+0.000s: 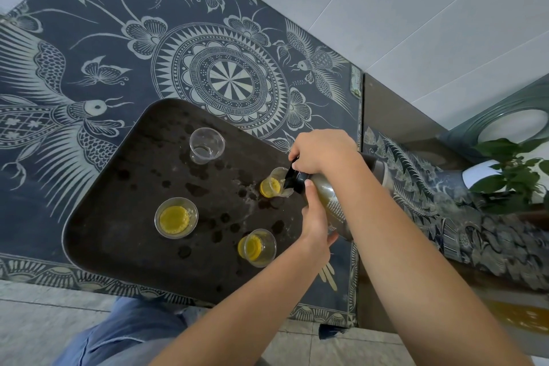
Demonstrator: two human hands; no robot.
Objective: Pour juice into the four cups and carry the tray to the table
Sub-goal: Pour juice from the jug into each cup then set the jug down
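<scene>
- Nearest the camera, blue denim trousers (130, 333) show over a pale tiled floor, below the tray's near rim.
- The dark tray (118, 235) lies on a blue patterned cloth (89, 38) and holds four clear cups; wet spots dot its surface.
- At the tray's near right, one cup (257, 247) holds yellow juice.
- To the left of that, toward the tray's middle, a second cup (176, 217) also holds juice.
- The left hand (316, 217) is wrapped around the underside of the bottle (328, 199), at the tray's right edge.
- The bottle is tilted, its dark neck pointing down into a third cup (274, 183), which is partly filled with juice.
- The right hand (318, 150) is closed over the bottle's neck from above, just beyond the left hand, so both hands grip the same bottle.
- Farther along the tray, a fourth cup (206, 145) stands upright and looks empty.
- Beyond the tray's far rim, a round sunburst medallion (228, 79) marks the cloth.
- Well right of the tray stands a leafy green plant (517, 169).
</scene>
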